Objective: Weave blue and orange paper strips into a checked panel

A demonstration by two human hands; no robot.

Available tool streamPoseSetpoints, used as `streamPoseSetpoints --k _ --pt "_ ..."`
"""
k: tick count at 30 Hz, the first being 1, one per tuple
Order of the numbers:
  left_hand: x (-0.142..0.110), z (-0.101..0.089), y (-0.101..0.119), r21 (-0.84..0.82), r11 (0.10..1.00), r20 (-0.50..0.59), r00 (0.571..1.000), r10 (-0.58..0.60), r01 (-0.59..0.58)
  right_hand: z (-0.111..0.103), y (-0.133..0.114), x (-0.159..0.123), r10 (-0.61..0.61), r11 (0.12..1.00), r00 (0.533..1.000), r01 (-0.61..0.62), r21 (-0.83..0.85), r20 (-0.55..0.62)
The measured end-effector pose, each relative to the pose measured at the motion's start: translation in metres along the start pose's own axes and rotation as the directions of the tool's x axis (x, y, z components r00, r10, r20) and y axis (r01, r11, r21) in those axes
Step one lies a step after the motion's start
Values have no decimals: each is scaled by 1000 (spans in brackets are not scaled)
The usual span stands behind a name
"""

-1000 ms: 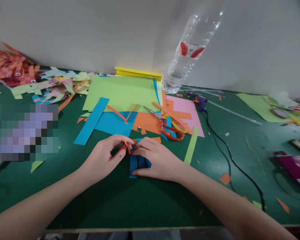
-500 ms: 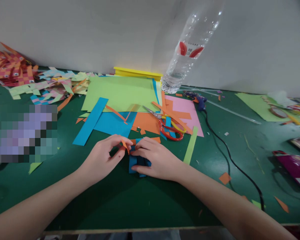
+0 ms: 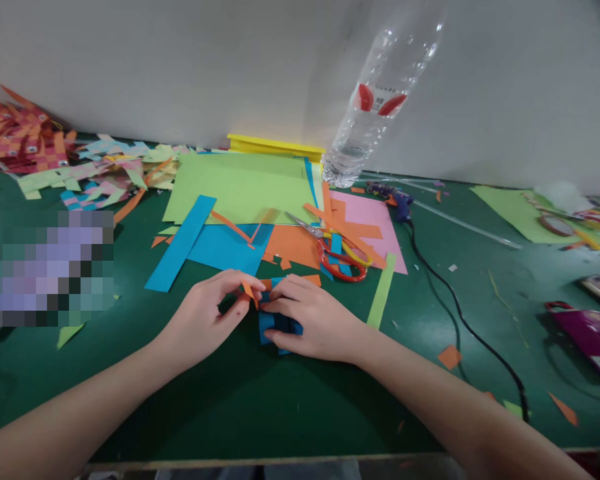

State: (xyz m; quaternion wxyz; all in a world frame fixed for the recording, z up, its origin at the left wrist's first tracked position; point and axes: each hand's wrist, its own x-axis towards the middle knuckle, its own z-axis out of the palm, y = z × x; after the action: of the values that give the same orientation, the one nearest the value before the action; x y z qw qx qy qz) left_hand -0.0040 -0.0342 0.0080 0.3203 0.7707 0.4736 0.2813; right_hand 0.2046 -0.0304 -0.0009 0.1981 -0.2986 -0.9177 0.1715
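My left hand (image 3: 207,317) pinches the end of a narrow orange paper strip (image 3: 250,292) between thumb and fingertips. My right hand (image 3: 313,319) lies over a small blue slit paper piece (image 3: 275,325) on the green table (image 3: 260,400), its fingers pressing the piece down and its thumb curled under the near edge. The two hands meet at the strip, which enters the blue piece at its left top corner. Most of the blue piece is hidden under my right hand.
Red-handled scissors (image 3: 337,257) lie just beyond my hands on orange, pink and blue sheets. A large green sheet (image 3: 243,187), a long blue strip (image 3: 180,243), a clear bottle (image 3: 380,100), a glue gun (image 3: 397,200) with its black cable (image 3: 460,313), and woven paper pieces (image 3: 55,167) surround them.
The orange strip's end has shifted slightly and my right thumb has lifted the blue piece's near edge a little. Both hands stay in the same place.
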Motion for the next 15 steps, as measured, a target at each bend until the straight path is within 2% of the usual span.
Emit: streamPoseSetpoints --k 8,15 --pt "1 0 -1 -7 1000 -2 1000 15 -15 2 1 0 -24 1000 999 23 -19 -34" --pt "-1 -1 0 -6 1000 9 1000 17 -17 2 3 0 -28 999 999 28 -25 -16"
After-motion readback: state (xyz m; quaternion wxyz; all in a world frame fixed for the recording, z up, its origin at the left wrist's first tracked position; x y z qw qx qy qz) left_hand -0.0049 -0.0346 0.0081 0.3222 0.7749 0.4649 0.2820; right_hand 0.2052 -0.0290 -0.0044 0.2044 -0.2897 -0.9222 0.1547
